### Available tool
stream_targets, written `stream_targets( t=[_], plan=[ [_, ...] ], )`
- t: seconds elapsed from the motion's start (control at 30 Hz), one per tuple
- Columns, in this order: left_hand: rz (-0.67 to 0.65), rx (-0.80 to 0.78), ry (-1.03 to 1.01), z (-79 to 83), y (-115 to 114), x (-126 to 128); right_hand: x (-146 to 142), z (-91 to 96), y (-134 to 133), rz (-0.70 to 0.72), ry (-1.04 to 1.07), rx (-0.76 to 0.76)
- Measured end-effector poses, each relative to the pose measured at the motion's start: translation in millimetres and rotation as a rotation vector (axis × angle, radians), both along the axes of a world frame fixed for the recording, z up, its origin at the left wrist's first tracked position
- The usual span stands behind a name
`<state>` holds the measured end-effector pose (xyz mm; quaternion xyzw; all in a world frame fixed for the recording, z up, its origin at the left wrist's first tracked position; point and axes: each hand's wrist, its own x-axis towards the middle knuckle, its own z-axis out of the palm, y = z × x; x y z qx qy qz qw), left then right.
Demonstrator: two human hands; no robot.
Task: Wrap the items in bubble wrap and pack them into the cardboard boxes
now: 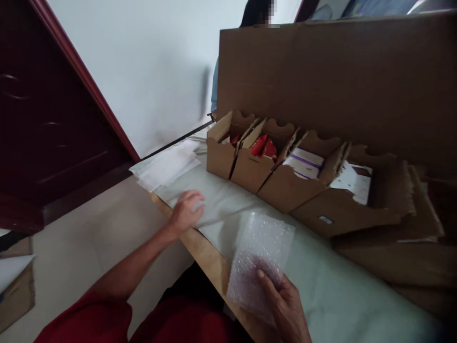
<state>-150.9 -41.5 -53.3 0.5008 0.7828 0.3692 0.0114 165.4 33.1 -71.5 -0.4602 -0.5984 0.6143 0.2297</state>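
Note:
My right hand (285, 300) grips a flat piece of clear bubble wrap (266, 243), perhaps a pouch, with the thumb on top and the fingers hidden behind it. The wrap is held over the table's front edge, tilted toward me. Farther left, my left hand (188, 209) hovers at the edge of the table with its fingers curved and the thumb apart, nothing in it. Beyond that hand lies a stack of thin whitish plastic bags or sheets (167, 164) at the table's far left end.
Open cardboard bins (274, 186) stand in a row along the back, holding red packets (264, 146), white-and-purple boxes (303, 164) and white cards (352, 181). A tall cardboard panel (335, 81) rises behind them, with a person partly visible beyond. A dark red door (53, 105) is at left.

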Motion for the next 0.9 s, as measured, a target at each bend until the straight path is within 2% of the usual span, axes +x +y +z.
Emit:
stream_targets(
  t=[0.07,0.13,0.23,0.3,0.5,0.7,0.9],
  plan=[
    [0.218,-0.142,0.182,5.3,0,-54,-3,-4.3,3,-0.009,-0.06,0.022],
    [0.363,-0.301,0.274,9.9,1,-100,-4,-6.8,5,-0.046,-0.118,0.04],
    [0.423,-0.417,0.269,10.6,5,-142,-4,-6.0,5,-0.098,-0.141,0.006],
    [0.426,-0.451,0.249,7.0,7,-153,-4,-4.0,4,-0.124,-0.139,-0.022],
    [0.423,-0.486,0.195,-3.1,13,-164,-5,-3.0,2,-0.141,-0.194,0.002],
    [0.391,-0.479,0.09,2.0,15,-182,-7,-3.6,2,-0.142,-0.207,0.005],
    [0.379,-0.404,-0.018,2.6,19,-188,-6,-8.3,-2,-0.153,-0.228,-0.009]
  ],
)
